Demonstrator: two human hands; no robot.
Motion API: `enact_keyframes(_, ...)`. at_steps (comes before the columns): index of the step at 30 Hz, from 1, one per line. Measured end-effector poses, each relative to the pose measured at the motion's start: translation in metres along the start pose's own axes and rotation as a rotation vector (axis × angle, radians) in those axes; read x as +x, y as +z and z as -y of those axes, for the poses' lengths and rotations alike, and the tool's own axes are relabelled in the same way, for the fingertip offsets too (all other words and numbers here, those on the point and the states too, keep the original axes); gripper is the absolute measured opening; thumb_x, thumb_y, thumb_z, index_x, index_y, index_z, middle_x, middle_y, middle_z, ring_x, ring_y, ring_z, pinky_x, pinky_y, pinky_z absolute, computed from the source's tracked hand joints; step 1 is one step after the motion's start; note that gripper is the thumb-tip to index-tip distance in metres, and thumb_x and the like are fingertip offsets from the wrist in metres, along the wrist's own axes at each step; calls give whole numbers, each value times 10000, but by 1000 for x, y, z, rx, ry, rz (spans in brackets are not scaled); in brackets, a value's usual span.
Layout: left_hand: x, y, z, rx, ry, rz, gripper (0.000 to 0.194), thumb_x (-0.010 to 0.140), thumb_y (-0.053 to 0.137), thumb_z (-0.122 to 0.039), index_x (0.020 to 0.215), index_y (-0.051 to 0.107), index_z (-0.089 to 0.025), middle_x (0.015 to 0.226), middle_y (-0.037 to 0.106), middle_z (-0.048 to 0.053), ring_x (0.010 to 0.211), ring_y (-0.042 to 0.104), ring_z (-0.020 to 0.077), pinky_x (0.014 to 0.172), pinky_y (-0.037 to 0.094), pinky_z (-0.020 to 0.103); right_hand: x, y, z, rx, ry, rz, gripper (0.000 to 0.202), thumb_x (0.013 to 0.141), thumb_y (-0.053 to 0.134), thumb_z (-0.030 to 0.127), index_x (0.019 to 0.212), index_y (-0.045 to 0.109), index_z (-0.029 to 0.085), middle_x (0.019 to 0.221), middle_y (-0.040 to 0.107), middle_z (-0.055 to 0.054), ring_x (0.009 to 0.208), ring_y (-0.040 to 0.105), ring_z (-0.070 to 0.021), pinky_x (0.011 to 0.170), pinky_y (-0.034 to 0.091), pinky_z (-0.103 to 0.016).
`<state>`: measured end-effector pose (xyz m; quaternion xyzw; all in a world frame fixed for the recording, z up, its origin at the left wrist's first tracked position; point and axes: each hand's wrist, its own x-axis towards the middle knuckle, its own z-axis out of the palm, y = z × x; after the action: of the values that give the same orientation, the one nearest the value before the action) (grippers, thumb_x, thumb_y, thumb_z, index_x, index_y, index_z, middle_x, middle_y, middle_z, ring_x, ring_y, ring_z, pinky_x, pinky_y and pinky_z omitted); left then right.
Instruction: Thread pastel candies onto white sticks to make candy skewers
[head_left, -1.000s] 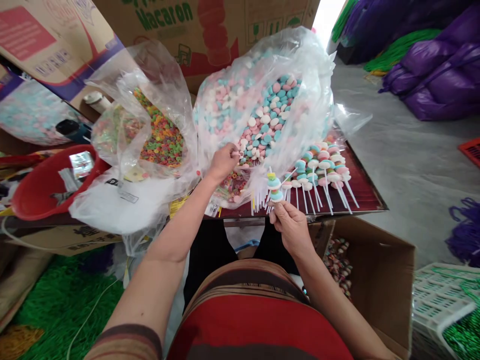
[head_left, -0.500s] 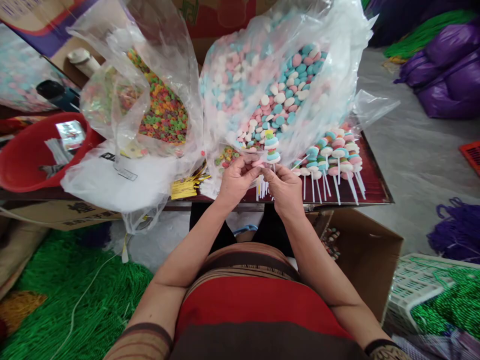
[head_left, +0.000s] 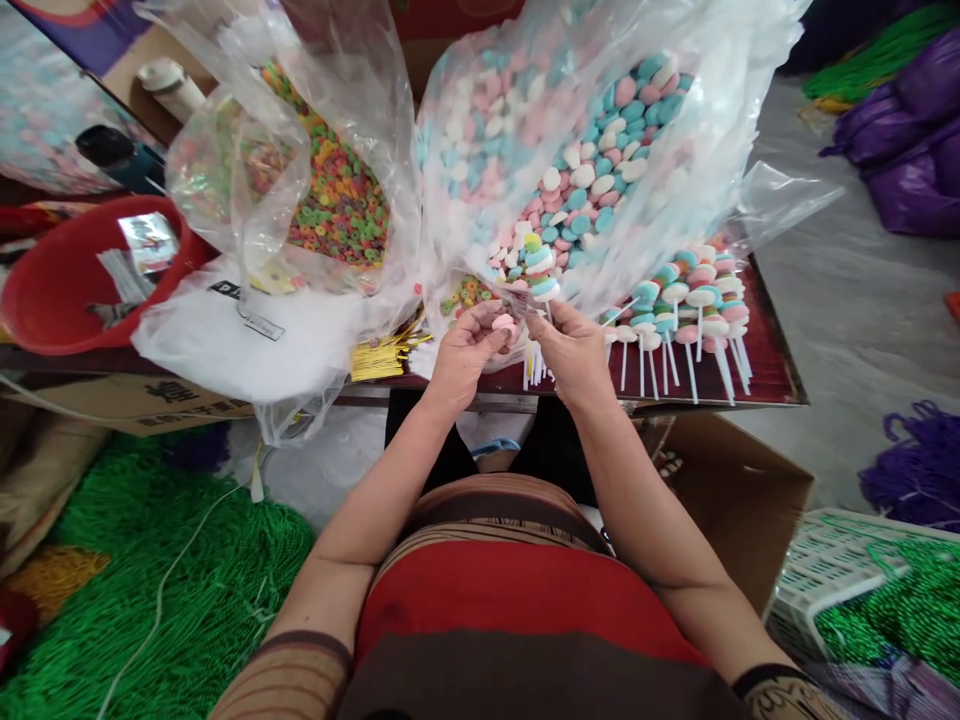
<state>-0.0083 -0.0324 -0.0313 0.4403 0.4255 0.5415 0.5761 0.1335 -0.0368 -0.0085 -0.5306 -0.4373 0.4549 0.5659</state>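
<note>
Pink candy is pinched in the fingers of my left hand, over the table's front edge. Just to its right my right hand is closed, with a stacked candy stick of blue, white and green pieces rising from its fingers. A small gap separates the two hands. Behind them lies an open clear bag of pink, blue and white candies. Finished-looking candy sticks lie in a pile right of my right hand. White sticks show between my hands.
A bag of colourful ring candies and a red basin are at the left. Yellow ties lie near the table edge. Below right are a cardboard box and a white basket; green strands cover the floor at left.
My hands have moved slightly apart, and the pink candy now shows clearly in my left fingers. The view has shifted, so the table things appear a little further right.
</note>
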Motion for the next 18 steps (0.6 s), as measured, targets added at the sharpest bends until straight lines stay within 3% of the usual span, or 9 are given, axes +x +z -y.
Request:
enact_keyframes(4,-2,-3,-1,-69,3,-53,481,711,902,-505,1026,657,-235,942,761,-4,729,674,99,633,528,223,-2,5,-5,-29,2,56,246,848,739,445,906,777,210,771,675,-7,782,607,-172,675,489,-277)
enact_keyframes(9,-5,1,-6,-6,63,-40,483,744,869,-590,986,656,-232,914,750,-6,780,692,121,696,557,256,-17,8,-5,37,61,98,333,778,827,515,888,769,206,780,679,3,727,589,-143,667,483,-272)
enact_keyframes(13,-4,-1,-5,-45,-6,-7,430,791,837,-578,1016,691,-243,957,764,1,780,694,121,727,576,279,-21,4,4,119,178,104,430,735,851,605,804,693,211,643,527,40,509,376,-82,446,287,-247)
enact_keyframes(15,-2,-5,-4,-86,-41,-9,425,777,861,-549,1024,701,-242,960,770,4,762,690,118,684,560,269,-21,1,8,175,233,134,480,708,864,640,782,657,213,621,478,56,456,259,-53,408,194,-246)
enact_keyframes(18,0,-9,-5,-118,-61,-6,413,783,863,-530,1041,719,-241,945,767,8,771,702,122,652,538,261,-21,-2,10,224,250,118,518,671,887,649,750,618,213,621,463,64,443,220,-36,406,167,-243)
